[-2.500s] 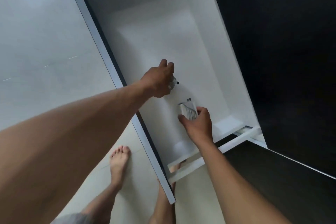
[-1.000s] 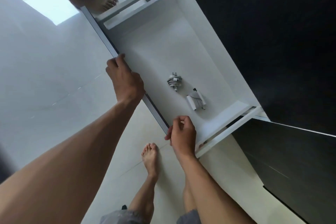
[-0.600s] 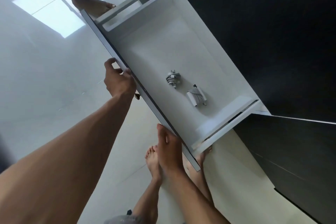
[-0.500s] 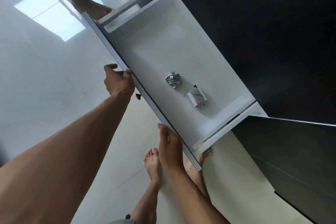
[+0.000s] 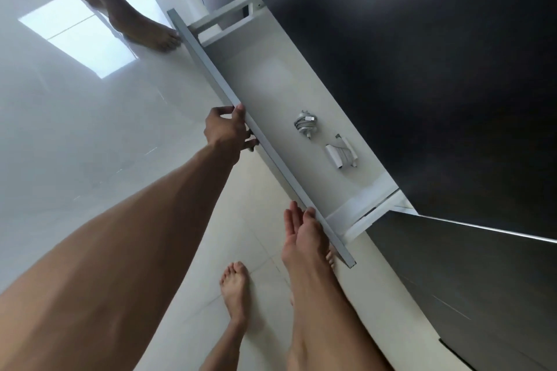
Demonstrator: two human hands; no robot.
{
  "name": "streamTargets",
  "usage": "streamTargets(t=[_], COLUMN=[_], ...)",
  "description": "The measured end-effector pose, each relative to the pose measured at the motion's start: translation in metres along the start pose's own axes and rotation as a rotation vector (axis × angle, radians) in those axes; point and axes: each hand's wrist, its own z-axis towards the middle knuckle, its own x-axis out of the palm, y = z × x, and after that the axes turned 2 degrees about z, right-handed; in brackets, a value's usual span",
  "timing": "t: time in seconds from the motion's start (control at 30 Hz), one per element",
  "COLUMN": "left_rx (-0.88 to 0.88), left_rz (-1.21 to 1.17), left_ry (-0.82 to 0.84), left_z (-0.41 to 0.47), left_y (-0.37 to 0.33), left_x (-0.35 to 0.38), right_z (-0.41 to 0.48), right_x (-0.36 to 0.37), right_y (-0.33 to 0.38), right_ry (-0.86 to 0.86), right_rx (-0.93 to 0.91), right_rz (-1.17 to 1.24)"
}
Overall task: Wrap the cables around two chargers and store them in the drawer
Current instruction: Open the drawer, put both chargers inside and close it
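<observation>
Two chargers lie in the open white drawer point(image 5: 271, 81). One charger point(image 5: 306, 125) has a grey cable coiled round it. The other, a white block point(image 5: 342, 154) wrapped in white cable, lies just to its right, near the drawer's end. My left hand point(image 5: 227, 131) grips the drawer's grey front panel point(image 5: 211, 72) near its middle, thumb over the top edge. Lower down the same panel, my right hand point(image 5: 301, 227) lies flat against its outer face with the fingers straight. Neither hand touches a charger.
A dark cabinet top point(image 5: 422, 69) overhangs the drawer's far side, and a dark cabinet front point(image 5: 467, 280) stands at the lower right. My bare feet point(image 5: 235, 289) are on the pale tiled floor. Another person's foot point(image 5: 144, 30) stands beside the drawer's far end.
Both hands let go of the chargers and moved to the drawer front. Since then the drawer has slid further under the dark cabinet top, and my right hand has flattened against the panel.
</observation>
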Motion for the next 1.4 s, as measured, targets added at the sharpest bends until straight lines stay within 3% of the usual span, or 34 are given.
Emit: streamTargets(t=[0.07, 0.17, 0.23, 0.33, 0.5, 0.7, 0.93, 1.4], left_rx=[-0.019, -0.019, 0.005, -0.007, -0.091, -0.122, -0.169, -0.158], left_rz=[-0.009, 0.053, 0.119, 0.200, 0.143, 0.122, 0.065, 0.087], left_ry=[0.040, 0.068, 0.068, 0.143, 0.392, 0.512, 0.564, 0.608], left_z=[-0.002, -0.004, -0.007, -0.016, -0.043, -0.068, -0.085, -0.100], left_y=[0.002, 0.004, 0.006, 0.010, 0.017, 0.018, 0.021, 0.009], left_x=[0.014, 0.034, 0.047, 0.065, 0.082, 0.104, 0.112, 0.104], right_z=[-0.001, -0.001, -0.007, -0.006, -0.005, -0.013, -0.030, -0.034], right_x=[0.004, 0.008, 0.016, 0.010, -0.006, -0.007, 0.000, 0.001], right_y=[0.019, 0.052, 0.071, 0.088, 0.108, 0.145, 0.180, 0.177], right_ry=[0.019, -0.253, -0.314, -0.270, -0.222, -0.232, -0.248, -0.185], right_rx=[-0.031, -0.058, -0.053, -0.051, -0.132, -0.131, -0.140, -0.120], right_rz=[0.028, 0.267, 0.296, 0.373, 0.494, 0.728, 0.935, 0.907])
